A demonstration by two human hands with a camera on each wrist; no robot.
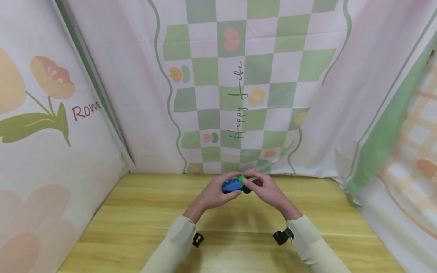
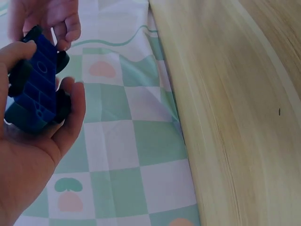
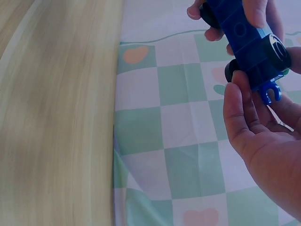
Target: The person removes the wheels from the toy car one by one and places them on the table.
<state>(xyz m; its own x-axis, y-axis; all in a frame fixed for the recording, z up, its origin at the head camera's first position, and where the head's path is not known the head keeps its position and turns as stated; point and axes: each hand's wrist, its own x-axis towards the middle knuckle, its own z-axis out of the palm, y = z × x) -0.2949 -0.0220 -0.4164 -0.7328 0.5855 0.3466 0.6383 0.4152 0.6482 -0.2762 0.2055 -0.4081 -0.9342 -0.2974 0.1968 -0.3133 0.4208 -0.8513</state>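
Note:
A blue toy car (image 1: 231,185) with black wheels is held up over the far part of the table, its underside facing both wrist views. My left hand (image 1: 213,192) grips one end of it, with the thumb along one side and fingers curled round the other in the left wrist view. On top of the car sits a green block (image 1: 241,178), which my right hand (image 1: 268,189) pinches between thumb and index finger. Other right fingers (image 3: 237,101) lie by a wheel (image 3: 277,52) and the small blue hook (image 3: 270,92) at the car's end. The right thumb is hidden in the right wrist view.
Below the hands spreads a wooden table (image 1: 136,212). A checked green and white curtain (image 1: 232,94) hangs along its far edge, with a flowered cloth (image 1: 41,159) on the left and another cloth (image 1: 403,182) on the right.

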